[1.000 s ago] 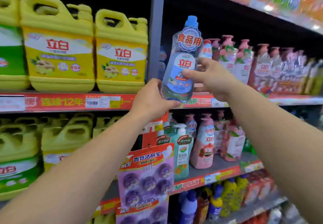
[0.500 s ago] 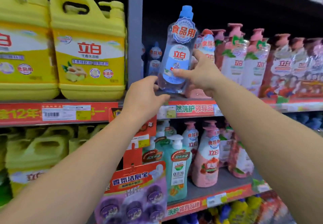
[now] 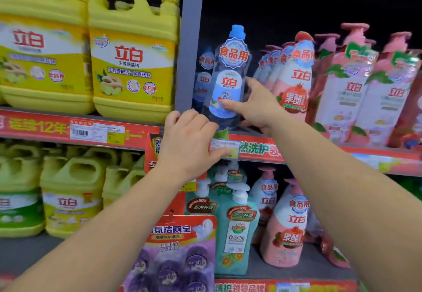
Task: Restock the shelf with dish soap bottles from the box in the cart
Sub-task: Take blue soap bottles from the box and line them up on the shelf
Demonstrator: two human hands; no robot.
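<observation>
We see a clear plastic dish soap bottle with a blue cap and a blue-and-white label (image 3: 229, 79) standing at the front left corner of the upper shelf (image 3: 319, 152), just right of the grey upright post (image 3: 189, 40) and leaning slightly to the right. Our right hand (image 3: 255, 107) holds it from the right side: the thumb lies across the lower part of the label and the fingers reach round behind the bottle, so the grip looks loose rather than tight. Our left hand (image 3: 189, 141) rests at the front edge of the same shelf, fingers curled at the bottle's base and the thumb lying over the white price tag (image 3: 225, 146) on the red edge strip; whether those fingers actually press the bottle we cannot tell. More bottles with the same blue label (image 3: 204, 79) stand behind it, deeper on the shelf. Just beside it to the right stands a row of pink pump bottles with red lettering (image 3: 351, 86), running along the shelf to its right end. Left of the post, big yellow jugs with moulded handles (image 3: 132, 52) fill the neighbouring shelf. On the lower shelf we see a teal pump bottle (image 3: 237, 227), further pink bottles (image 3: 287, 230) and, hanging in front, a purple pack of round toilet blocks (image 3: 178, 257)
</observation>
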